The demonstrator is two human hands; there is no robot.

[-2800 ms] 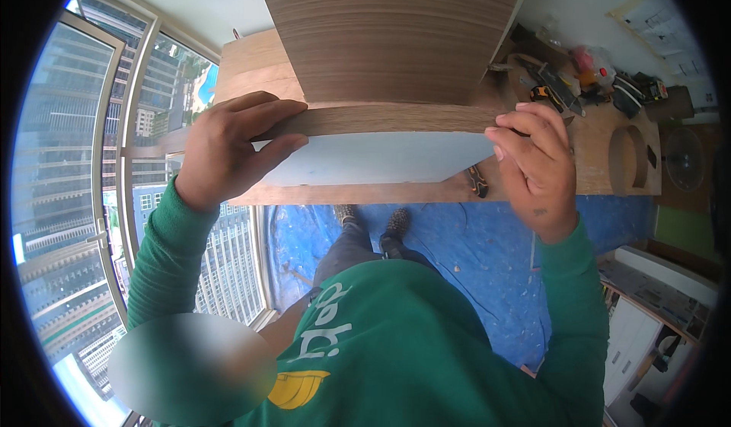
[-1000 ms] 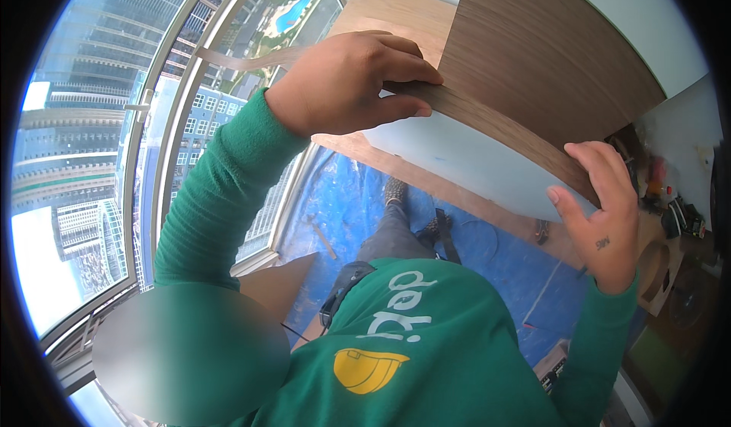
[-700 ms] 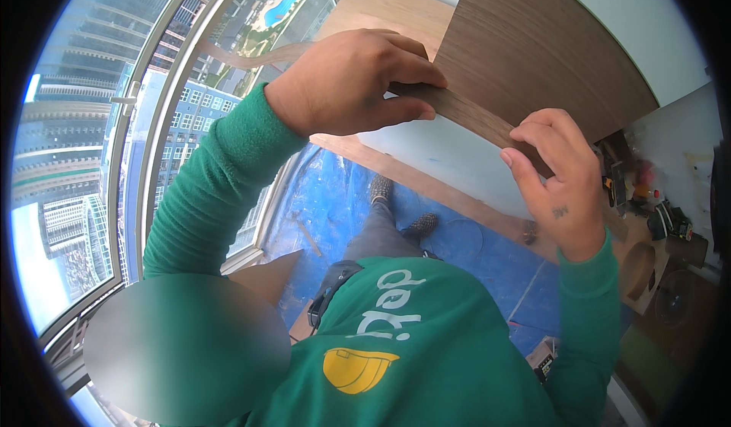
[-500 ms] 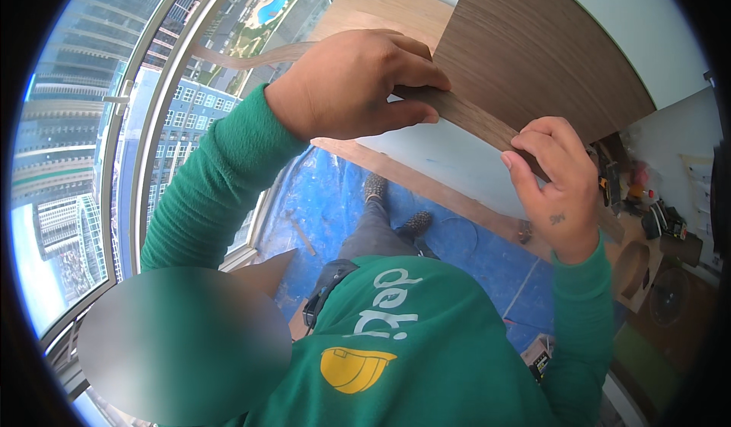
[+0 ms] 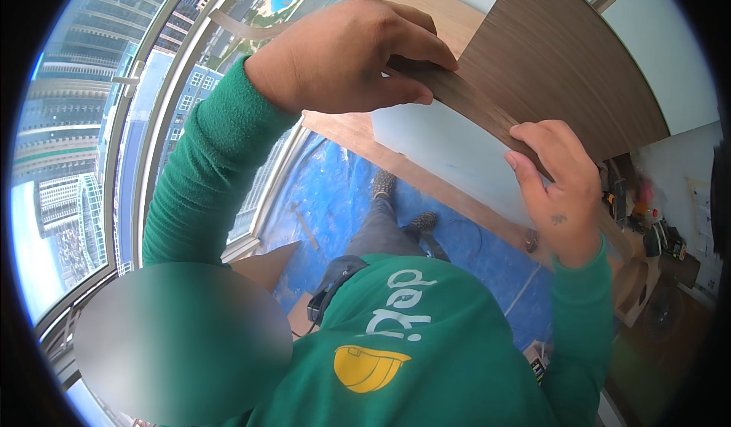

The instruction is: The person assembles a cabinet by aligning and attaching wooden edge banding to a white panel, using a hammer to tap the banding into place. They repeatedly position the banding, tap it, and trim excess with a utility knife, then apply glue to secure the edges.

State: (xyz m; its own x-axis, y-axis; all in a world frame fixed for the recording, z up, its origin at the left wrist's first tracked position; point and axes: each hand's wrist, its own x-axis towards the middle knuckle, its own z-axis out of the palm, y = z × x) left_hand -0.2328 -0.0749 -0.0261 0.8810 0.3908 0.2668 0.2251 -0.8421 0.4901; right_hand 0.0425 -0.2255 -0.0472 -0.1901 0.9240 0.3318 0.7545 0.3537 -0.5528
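Observation:
A thin strip of wood-grain edge banding runs between my two hands along the near edge of a brown wood-grain panel. My left hand pinches it between thumb and fingers at the upper middle, and the strip's loose tail curves out beyond that wrist toward the window. Farther right, my right hand grips the strip with thumb and bent fingers near the panel's near side. Whether the strip touches the panel edge along its whole length I cannot tell.
Tall windows line the left side. Blue plastic sheeting covers the floor around my feet, with a hammer-like tool on it. A lighter wood board lies behind the panel. Tools crowd the far right.
My left hand has moved slightly up and left in the view, still pinching the strip. My right hand keeps its hold almost in place. The panel appears shifted right as the view turns.

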